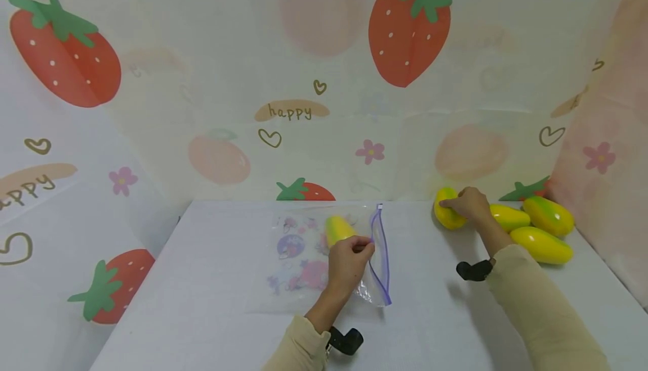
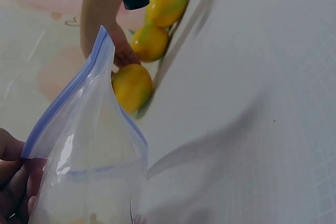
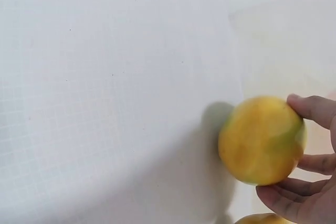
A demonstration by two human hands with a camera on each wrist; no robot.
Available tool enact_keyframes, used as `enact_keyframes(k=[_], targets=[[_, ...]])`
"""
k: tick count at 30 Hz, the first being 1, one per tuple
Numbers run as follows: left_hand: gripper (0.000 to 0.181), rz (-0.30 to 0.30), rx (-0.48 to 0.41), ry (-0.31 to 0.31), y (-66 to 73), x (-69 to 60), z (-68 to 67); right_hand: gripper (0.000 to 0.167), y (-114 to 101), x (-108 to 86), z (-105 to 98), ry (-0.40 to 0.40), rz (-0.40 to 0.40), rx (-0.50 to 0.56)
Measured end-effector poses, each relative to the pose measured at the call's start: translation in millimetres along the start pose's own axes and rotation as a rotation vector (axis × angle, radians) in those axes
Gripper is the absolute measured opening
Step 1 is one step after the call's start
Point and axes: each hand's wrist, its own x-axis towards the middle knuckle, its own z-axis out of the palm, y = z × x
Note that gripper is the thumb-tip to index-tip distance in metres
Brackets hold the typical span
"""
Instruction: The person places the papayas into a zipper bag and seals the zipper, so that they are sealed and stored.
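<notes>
clear purple-edged zip bag (image 1: 304, 258): on counter (image 1: 202, 303), mouth gaping | yellow-green mango (image 1: 338, 229): inside | second mango (image 1: 446, 216): in right grip (image 1: 469, 205) | three mangoes (image 1: 541, 245): clustered, lying far right

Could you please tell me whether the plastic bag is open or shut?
The plastic bag is open: its purple zip edges stand apart with a gap between them, and the left hand pinches one edge.

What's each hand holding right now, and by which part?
The left hand pinches the clear bag by its purple rim; the right hand grips a yellow-green mango by its sides.
</notes>
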Motion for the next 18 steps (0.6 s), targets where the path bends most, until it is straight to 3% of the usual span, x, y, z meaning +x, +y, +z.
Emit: enact_keyframes(k=[9,18], targets=[[0.013,-0.017,-0.017,-0.007,-1.2,0.3,0.8,0.076,-2.5,-7.3,0.7,-0.002,0.009,0.103],[0.015,-0.018,-0.032,-0.014,-1.6,0.3,1.2,0.079,-0.9,-16.9,3.2,-0.039,-0.051,0.167]])
